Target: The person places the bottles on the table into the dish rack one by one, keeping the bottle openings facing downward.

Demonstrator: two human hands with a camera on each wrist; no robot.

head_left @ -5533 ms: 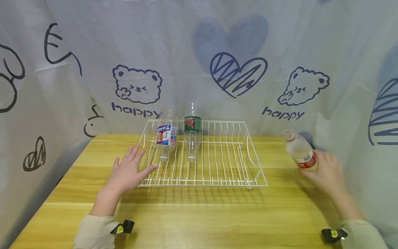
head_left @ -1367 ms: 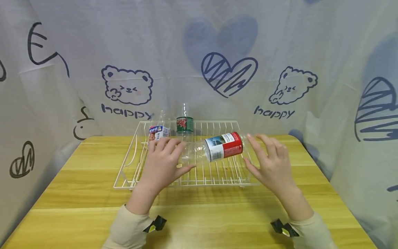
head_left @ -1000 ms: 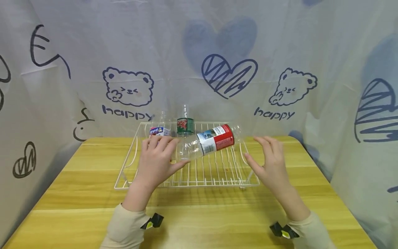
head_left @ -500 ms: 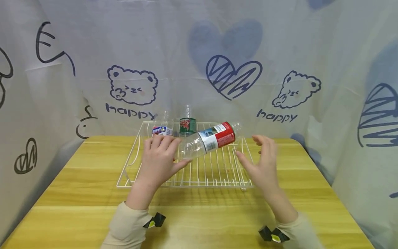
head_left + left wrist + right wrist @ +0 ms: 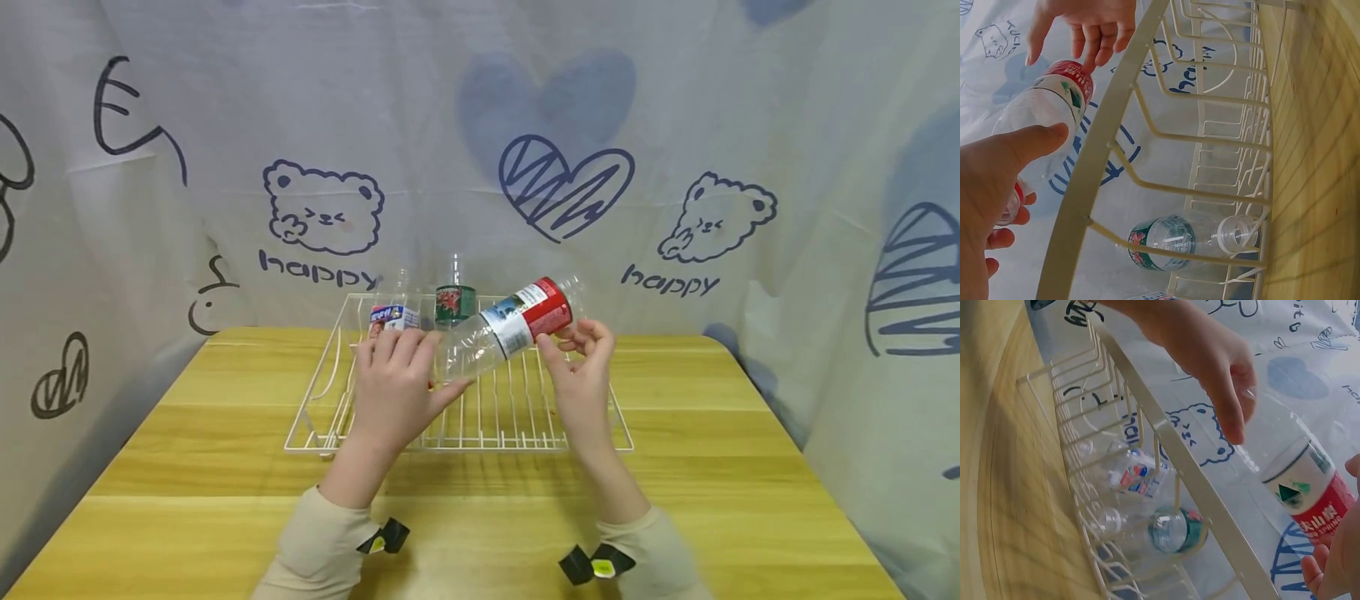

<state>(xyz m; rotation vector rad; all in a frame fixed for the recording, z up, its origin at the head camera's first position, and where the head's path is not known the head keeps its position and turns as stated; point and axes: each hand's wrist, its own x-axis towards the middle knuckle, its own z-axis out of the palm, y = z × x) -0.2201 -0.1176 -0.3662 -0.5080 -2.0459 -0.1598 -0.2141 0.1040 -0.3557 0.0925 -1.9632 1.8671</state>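
Note:
A clear plastic bottle [image 5: 468, 348] with a red and white label is held at its neck end by my left hand [image 5: 393, 383], thumb along the near side. It slants over the white wire rack [image 5: 517, 442], base up toward the right. In the left wrist view a red ring [image 5: 1019, 192] shows at the neck. My right hand [image 5: 585, 379] is at the base end, thumb and loosely bent fingers around the red part of the label; the right wrist view shows its fingertips [image 5: 1313, 569] right at the label's lower edge.
Two other bottles lie in the rack, neck down toward me: one with a green label [image 5: 455, 304], one with a blue and white label [image 5: 393, 318]. The rack stands on a wooden table [image 5: 480, 517]. A printed curtain [image 5: 450, 125] hangs close behind.
Earlier my right hand held a bottle at the far right and my left was empty. Now the bottle is in my left hand, tilted more steeply, and my right hand has moved left to its base.

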